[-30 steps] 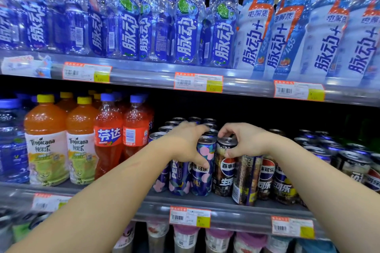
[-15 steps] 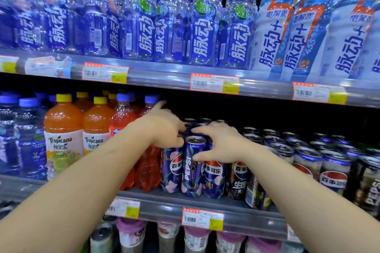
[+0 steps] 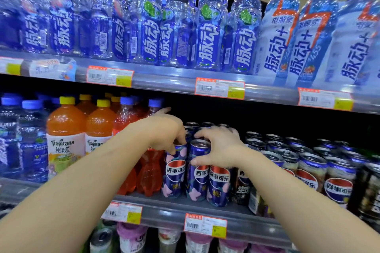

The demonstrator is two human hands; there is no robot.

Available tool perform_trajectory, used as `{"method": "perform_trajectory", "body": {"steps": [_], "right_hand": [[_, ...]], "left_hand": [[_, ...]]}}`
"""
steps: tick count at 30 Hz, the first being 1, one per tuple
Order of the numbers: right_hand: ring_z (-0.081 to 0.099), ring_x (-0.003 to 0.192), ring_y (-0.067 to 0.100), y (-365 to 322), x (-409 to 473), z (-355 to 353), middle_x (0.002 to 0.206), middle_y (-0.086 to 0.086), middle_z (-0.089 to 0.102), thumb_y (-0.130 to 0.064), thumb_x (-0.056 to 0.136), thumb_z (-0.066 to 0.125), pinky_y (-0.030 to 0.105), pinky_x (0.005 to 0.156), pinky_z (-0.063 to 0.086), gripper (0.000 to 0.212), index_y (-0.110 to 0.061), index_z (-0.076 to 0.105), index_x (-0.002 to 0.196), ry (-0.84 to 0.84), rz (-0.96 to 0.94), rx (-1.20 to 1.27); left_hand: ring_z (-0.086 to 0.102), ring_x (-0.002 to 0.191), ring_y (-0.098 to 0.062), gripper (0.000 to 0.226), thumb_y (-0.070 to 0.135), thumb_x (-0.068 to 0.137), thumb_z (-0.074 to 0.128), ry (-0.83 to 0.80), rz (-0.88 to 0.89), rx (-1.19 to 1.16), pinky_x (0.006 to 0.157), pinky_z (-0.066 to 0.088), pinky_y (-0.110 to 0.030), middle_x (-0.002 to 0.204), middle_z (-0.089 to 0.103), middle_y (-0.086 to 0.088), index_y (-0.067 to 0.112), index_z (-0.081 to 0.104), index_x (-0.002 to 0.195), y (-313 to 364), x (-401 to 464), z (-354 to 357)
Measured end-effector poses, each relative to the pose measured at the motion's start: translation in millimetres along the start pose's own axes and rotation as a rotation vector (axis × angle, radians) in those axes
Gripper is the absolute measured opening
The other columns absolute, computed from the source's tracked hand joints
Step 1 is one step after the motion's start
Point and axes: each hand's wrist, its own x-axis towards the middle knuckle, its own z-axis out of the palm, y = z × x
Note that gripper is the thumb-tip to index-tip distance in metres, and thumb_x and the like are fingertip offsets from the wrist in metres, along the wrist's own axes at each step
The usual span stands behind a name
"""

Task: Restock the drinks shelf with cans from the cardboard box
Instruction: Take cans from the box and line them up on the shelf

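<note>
Purple peach-print Pepsi cans stand at the front of the middle shelf [image 3: 181,201]. My left hand [image 3: 162,131] reaches in from the left, and its curled fingertips grip the top rim of the leftmost purple can [image 3: 175,172]. My right hand [image 3: 219,147] holds the second purple can [image 3: 198,178], with the thumb across its front and the fingers spread over its lid. A third purple can [image 3: 219,185] stands just right of it, untouched. The cardboard box is out of view.
Red soda bottles [image 3: 149,170] and Tropicana juice bottles [image 3: 65,137] stand close to the left of the cans. Black and blue Pepsi cans [image 3: 337,178] fill the shelf to the right. Blue drink bottles [image 3: 207,33] line the upper shelf, whose edge hangs low over the cans.
Both hands have shifted left from the black can area to the leftmost purple cans. The can under my right hand has turned, so its round logo faces front.
</note>
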Motion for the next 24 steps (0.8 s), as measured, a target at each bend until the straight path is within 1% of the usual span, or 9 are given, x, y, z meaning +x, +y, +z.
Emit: {"method": "perform_trajectory", "body": {"steps": [3, 6, 10, 12, 14, 17, 19, 22, 24], "right_hand": [[0.039, 0.129, 0.022, 4.4, -2.2, 2.8, 0.134, -0.001, 0.047, -0.065, 0.071, 0.066, 0.044, 0.109, 0.021, 0.064, -0.041, 0.051, 0.128, 0.009, -0.023, -0.008], [0.042, 0.124, 0.022, 0.4, -1.8, 4.8, 0.128, -0.001, 0.05, -0.067, 0.069, 0.067, 0.043, 0.107, 0.022, 0.063, -0.035, 0.056, 0.122, 0.074, 0.022, 0.005], [0.044, 0.121, 0.022, -3.1, -2.3, 6.5, 0.125, -0.001, 0.052, -0.072, 0.067, 0.064, 0.043, 0.105, 0.025, 0.067, -0.034, 0.055, 0.121, 0.085, 0.018, -0.019], [0.042, 0.122, 0.023, 2.0, -4.0, -1.4, 0.125, -0.001, 0.05, -0.075, 0.064, 0.064, 0.043, 0.104, 0.025, 0.072, -0.038, 0.051, 0.124, 0.066, 0.019, -0.017], [0.04, 0.125, 0.024, 14.1, -6.9, -15.8, 0.131, 0.0, 0.047, -0.073, 0.062, 0.066, 0.044, 0.105, 0.026, 0.078, -0.041, 0.045, 0.131, -0.001, 0.043, -0.062], [0.042, 0.126, 0.025, 39.7, -14.9, -30.9, 0.135, -0.001, 0.047, -0.067, 0.063, 0.071, 0.042, 0.105, 0.032, 0.076, -0.041, 0.046, 0.13, -0.146, 0.076, -0.118], [0.048, 0.12, 0.022, 51.8, -21.3, -30.4, 0.134, -0.004, 0.05, -0.064, 0.065, 0.072, 0.039, 0.102, 0.039, 0.07, -0.039, 0.049, 0.127, -0.195, 0.088, -0.025], [0.053, 0.112, 0.019, 58.1, -24.3, -23.0, 0.128, -0.005, 0.053, -0.059, 0.07, 0.072, 0.036, 0.096, 0.046, 0.06, -0.032, 0.056, 0.12, -0.157, 0.097, 0.102], [0.053, 0.106, 0.018, 61.3, -21.9, -18.9, 0.122, -0.003, 0.055, -0.059, 0.07, 0.071, 0.035, 0.092, 0.047, 0.056, -0.029, 0.058, 0.115, -0.112, 0.103, 0.092]], "left_hand": [[0.048, 0.124, -0.009, 0.047, 0.034, 0.08, 0.069, 0.064, 0.043, -0.041, 0.119, 0.0, -0.04, 0.128, 0.061, 0.012, 0.035, 0.058, 0.126, -4.4, 1.6, 4.9], [0.055, 0.117, -0.012, 0.045, 0.032, 0.077, 0.073, 0.108, 0.044, -0.077, 0.12, 0.006, -0.037, 0.121, 0.065, 0.01, 0.032, 0.062, 0.121, -4.6, 3.8, 5.5], [0.058, 0.107, -0.014, 0.045, 0.044, 0.074, 0.072, 0.115, 0.005, -0.08, 0.12, 0.009, -0.042, 0.107, 0.067, 0.008, 0.029, 0.062, 0.115, -1.0, 3.5, 4.3], [0.056, 0.112, -0.014, 0.058, 0.056, 0.072, 0.069, 0.137, -0.008, -0.11, 0.119, 0.008, -0.046, 0.114, 0.065, 0.009, 0.031, 0.056, 0.123, 4.4, 5.0, 3.8], [0.049, 0.125, -0.016, 0.072, 0.064, 0.072, 0.064, 0.143, -0.007, -0.157, 0.118, 0.008, -0.048, 0.13, 0.058, 0.006, 0.034, 0.045, 0.134, 12.1, 10.9, 5.0], [0.04, 0.134, -0.018, 0.072, 0.061, 0.078, 0.06, 0.119, 0.027, -0.181, 0.117, 0.005, -0.051, 0.143, 0.048, 0.003, 0.035, 0.036, 0.141, 24.1, 24.1, 10.1], [0.038, 0.134, -0.019, 0.065, 0.058, 0.08, 0.059, 0.124, 0.041, -0.182, 0.117, 0.004, -0.052, 0.141, 0.049, 0.0, 0.037, 0.041, 0.139, 27.6, 30.9, 13.8], [0.038, 0.134, -0.016, 0.059, 0.057, 0.079, 0.062, 0.114, 0.046, -0.237, 0.117, 0.003, -0.051, 0.139, 0.05, 0.004, 0.038, 0.049, 0.133, 23.2, 38.4, 17.5], [0.051, 0.123, -0.009, 0.057, 0.055, 0.076, 0.067, 0.079, 0.055, -0.316, 0.118, 0.005, -0.049, 0.132, 0.057, 0.01, 0.04, 0.052, 0.129, 16.4, 41.0, 19.3]]}}
